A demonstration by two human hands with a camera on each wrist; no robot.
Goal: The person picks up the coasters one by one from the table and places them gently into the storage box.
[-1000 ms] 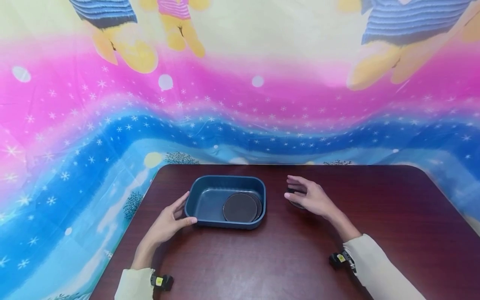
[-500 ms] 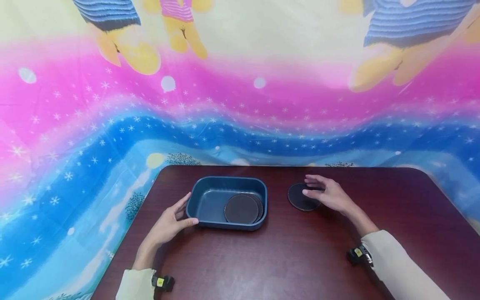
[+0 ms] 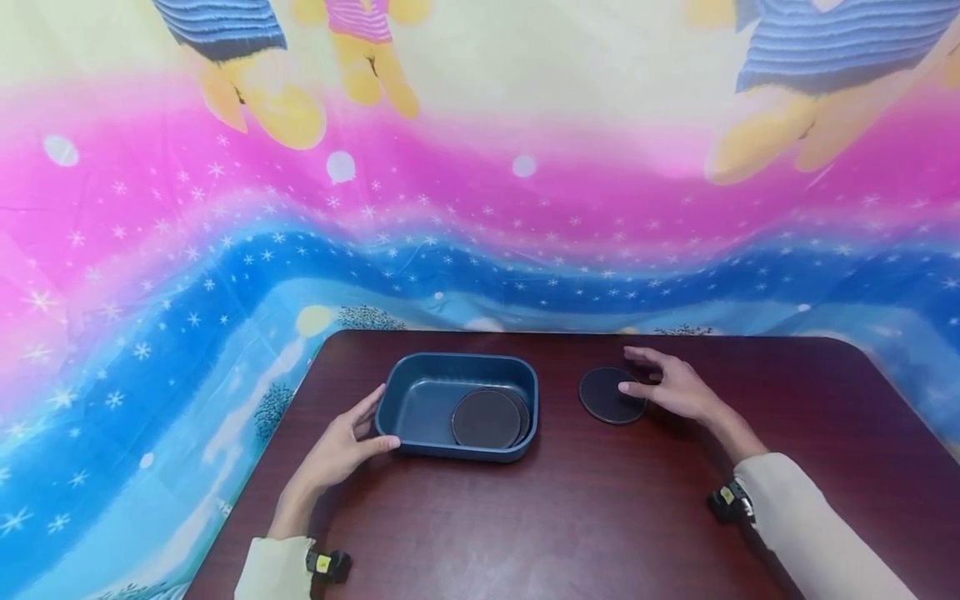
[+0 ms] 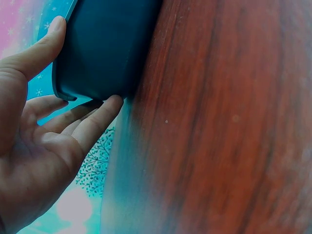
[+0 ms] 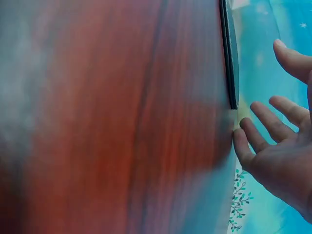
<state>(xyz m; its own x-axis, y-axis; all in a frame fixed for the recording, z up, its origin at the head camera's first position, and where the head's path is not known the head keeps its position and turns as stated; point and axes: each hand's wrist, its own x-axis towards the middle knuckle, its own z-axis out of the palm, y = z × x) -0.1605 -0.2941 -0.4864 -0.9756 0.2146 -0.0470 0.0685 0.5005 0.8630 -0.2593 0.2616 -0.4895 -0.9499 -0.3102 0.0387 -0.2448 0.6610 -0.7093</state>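
A dark blue rectangular container (image 3: 420, 452) with rounded corners stands left of the table's middle. Two or more overlapping dark round coasters (image 3: 486, 418) lie inside its right half. My left hand (image 3: 337, 450) holds the container's near left corner, thumb on the front rim and fingers against the end wall; in the left wrist view its fingertips meet the container's wall (image 4: 107, 53). Right of the container, a dark round coaster (image 3: 604, 395) lies flat on the table. Over its right edge is my right hand (image 3: 678, 389), fingers spread and holding nothing; contact with the coaster cannot be told.
The dark red-brown wooden table (image 3: 525, 525) has rounded far corners. Behind it hangs a pink and blue patterned cloth (image 3: 480, 200), reaching down past the table's far edge. Both wrists wear a small black camera, the left one (image 3: 330, 565) close to the tabletop.
My right hand has let go of the coaster, which now lies on the table, and has drawn back to the right. My left hand and the container have stayed put.
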